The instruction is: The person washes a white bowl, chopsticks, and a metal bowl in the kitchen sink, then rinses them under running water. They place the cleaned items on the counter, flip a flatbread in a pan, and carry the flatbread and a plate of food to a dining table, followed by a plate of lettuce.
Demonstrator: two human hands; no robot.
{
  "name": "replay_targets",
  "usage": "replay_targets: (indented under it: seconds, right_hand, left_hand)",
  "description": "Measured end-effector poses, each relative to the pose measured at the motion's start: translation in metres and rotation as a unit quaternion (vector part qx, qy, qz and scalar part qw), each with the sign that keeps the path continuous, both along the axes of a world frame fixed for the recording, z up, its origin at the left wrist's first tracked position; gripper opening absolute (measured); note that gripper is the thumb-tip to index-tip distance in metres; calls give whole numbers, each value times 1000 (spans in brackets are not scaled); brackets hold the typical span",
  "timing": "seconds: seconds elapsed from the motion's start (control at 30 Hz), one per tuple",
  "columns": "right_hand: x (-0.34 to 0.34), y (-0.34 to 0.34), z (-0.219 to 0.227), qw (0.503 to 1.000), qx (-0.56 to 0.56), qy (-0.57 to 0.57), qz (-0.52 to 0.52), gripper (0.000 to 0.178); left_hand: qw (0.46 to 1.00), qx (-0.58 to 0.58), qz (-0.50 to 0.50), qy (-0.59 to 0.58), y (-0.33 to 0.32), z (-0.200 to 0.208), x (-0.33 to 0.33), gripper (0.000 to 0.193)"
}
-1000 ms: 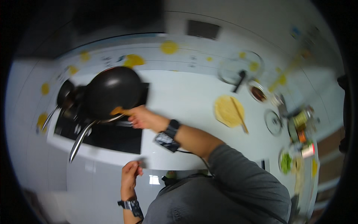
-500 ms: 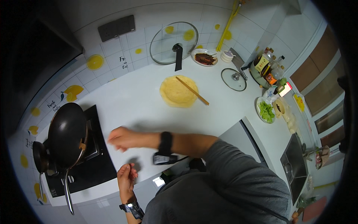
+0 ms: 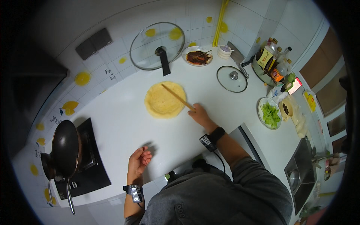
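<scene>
A round, pale yellow flatbread [image 3: 161, 105] with a slightly raised, uneven rim lies on the white counter [image 3: 123, 123]. Wooden chopsticks [image 3: 176, 95] rest slanting across its upper right part, their near end past the rim. My right hand [image 3: 201, 116] has its fingers closed around that near end. Over the counter's front edge, my left hand [image 3: 140, 159] is held palm inward, fingers loosely bent and apart, with nothing in it.
At left, a black wok [image 3: 67, 150] and a smaller pan [image 3: 48, 167] sit on a black stove [image 3: 97, 168]. A large glass lid [image 3: 140, 52] leans on the wall. Behind stand a plate of dark sauce [image 3: 198, 58], a small lid [image 3: 227, 82] and bottles [image 3: 268, 54]; lettuce [image 3: 270, 114] is at right.
My right hand has swung from beside the stove across to the chopsticks and closed on their near end. The view has shifted slightly; flatbread and chopsticks keep their places together.
</scene>
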State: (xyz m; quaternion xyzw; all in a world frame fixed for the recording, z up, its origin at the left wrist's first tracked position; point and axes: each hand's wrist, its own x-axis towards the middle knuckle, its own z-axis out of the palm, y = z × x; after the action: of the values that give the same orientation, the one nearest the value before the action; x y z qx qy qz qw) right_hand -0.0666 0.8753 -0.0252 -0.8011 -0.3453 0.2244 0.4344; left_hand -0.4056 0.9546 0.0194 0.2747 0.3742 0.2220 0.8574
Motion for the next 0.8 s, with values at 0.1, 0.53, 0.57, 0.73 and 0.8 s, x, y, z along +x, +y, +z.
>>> replay_targets:
  seconds: [0.1, 0.53, 0.57, 0.73, 0.8]
  right_hand:
    - [8, 7, 0, 976, 6, 211, 47, 23]
    - [49, 8, 20, 944, 175, 250, 124, 18]
    - [54, 16, 16, 946, 174, 247, 118, 18]
    - [61, 60, -4, 872, 232, 419, 101, 20]
    - [57, 73, -11, 853, 245, 450, 94, 20]
  left_hand:
    - [999, -44, -7, -30, 5, -12, 45, 21]
    - [981, -86, 167, -53, 62, -30, 161, 23]
    - [983, -59, 163, -65, 68, -28, 163, 24]
    - [986, -15, 146, 76, 86, -13, 172, 40]
    - [984, -1, 146, 103, 87, -8, 176, 45]
